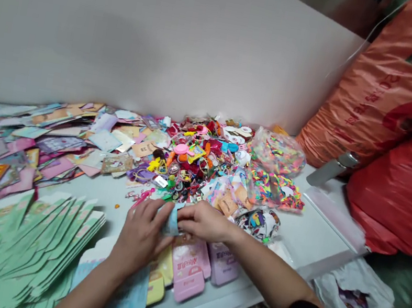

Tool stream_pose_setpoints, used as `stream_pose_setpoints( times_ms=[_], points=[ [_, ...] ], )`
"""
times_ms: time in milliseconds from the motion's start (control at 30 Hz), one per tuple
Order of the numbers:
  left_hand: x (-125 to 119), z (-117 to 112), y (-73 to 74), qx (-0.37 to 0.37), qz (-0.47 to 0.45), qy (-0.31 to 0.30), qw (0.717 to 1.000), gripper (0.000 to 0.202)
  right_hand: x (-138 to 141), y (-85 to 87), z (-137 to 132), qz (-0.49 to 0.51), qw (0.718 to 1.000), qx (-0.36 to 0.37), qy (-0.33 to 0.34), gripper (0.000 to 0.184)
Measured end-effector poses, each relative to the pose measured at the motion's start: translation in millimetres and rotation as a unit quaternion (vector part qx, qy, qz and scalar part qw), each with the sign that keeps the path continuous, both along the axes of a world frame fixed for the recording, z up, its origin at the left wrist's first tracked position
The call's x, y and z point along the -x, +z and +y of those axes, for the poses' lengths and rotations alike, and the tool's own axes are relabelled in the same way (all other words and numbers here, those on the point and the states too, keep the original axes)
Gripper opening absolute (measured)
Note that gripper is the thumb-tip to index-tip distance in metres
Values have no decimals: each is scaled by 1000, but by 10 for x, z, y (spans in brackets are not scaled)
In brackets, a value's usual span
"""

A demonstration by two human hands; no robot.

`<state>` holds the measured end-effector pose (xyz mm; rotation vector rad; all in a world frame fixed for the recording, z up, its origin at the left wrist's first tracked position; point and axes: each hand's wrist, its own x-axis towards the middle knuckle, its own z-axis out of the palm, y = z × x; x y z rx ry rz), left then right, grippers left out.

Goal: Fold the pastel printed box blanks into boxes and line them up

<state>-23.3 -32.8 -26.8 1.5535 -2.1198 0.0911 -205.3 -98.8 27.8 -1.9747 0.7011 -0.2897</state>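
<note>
My left hand (139, 234) and my right hand (204, 221) meet over the white table, both pinching a small light blue paper packet (172, 222). Just below my right hand lie pink printed card packets (188, 267) and a lilac one (222, 264). A heap of colourful hair accessories (197, 158) rises beyond my hands, with a pink hair clip (141, 198) near my left fingers. Stacked pale green packets (15, 242) fan out under my left forearm. Printed cards (57, 141) spread across the far left.
Clear plastic bags of multicoloured small bands (278, 153) sit right of the heap. Orange (393, 86) and red sacks (404, 178) bulge at the right, above a white plastic bag (354, 307). A pale wall (132, 29) stands behind the table.
</note>
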Motion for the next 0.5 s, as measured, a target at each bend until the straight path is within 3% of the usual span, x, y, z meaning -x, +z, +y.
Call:
stream_pose_setpoints(
  times_ms=[67, 100, 200, 267, 400, 500],
  points=[
    [-138, 5, 26, -58, 94, 14, 994, 62, 16, 53, -143, -37, 996, -73, 14, 28],
    [-193, 3, 51, -90, 153, 47, 983, 65, 8, 61, -249, -50, 997, -60, -17, 29],
    [-322, -4, 144, -164, 281, 184, 927, 75, -111, -68, -650, 1, 983, 109, -150, 19],
    [-389, -1, 187, -186, 300, 242, 904, 80, -252, -277, -906, 107, 963, 189, -162, 14],
    [-509, 33, 179, -173, 283, 246, 911, 83, -492, -691, -1198, 212, 944, 219, -129, 13],
    [-603, 62, 137, -152, 268, 235, 922, 80, -491, -726, -1300, 199, 951, 202, -127, 16]
  ],
)
